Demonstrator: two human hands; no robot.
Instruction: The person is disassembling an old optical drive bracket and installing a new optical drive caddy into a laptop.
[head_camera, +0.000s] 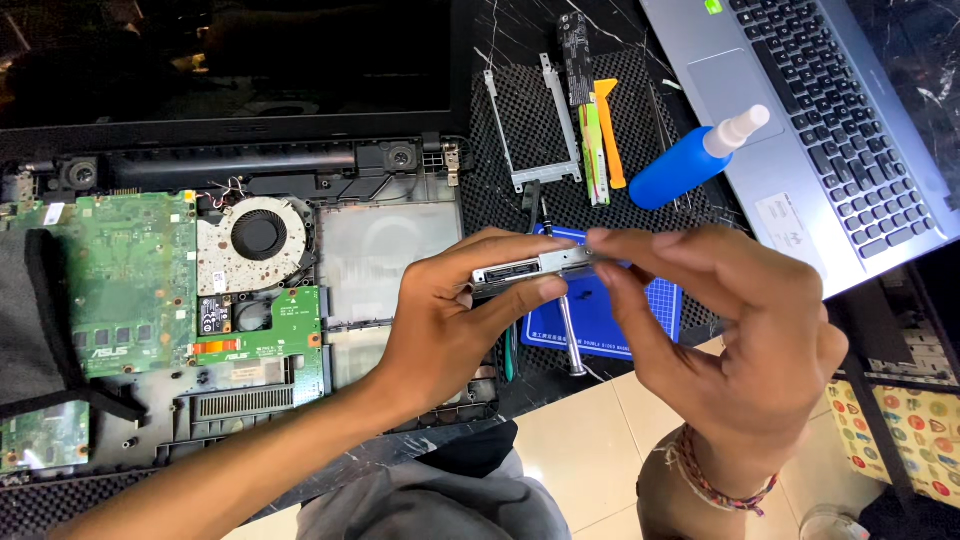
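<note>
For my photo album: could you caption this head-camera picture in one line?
Both hands, left hand and right hand, hold a slim metal drive above an opened laptop.

1 head-worn view, steeply downward and close over the opened laptop (240, 290) on the table (590, 420).

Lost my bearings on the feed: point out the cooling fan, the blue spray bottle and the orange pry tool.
cooling fan (259, 236), head view, on its dark hub.
blue spray bottle (676, 169), head view, on its blue body.
orange pry tool (610, 135), head view, mid-handle.

Bright, even light; slight hand blur
</note>
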